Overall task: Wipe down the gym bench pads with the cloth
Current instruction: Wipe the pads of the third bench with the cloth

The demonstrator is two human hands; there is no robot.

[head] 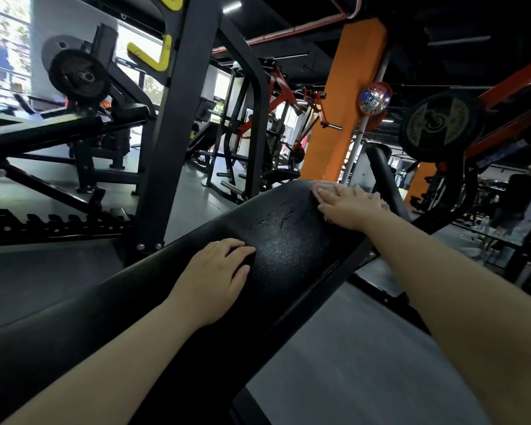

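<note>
Black padded bench pad [276, 250] runs diagonally from lower left to upper centre, droplets and a wet sheen on its upper half. Left hand [218, 279] rests palm-down on the pad's mid section, fingers relaxed, slightly bent. Right hand [347, 207] lies flat near the pad's top end, fingers straight, pressing a pale cloth [321, 187]; only the cloth's edges show, apparently pinkish. Orange pillar [347, 96] behind; weight plate [439, 125] at right.
</note>
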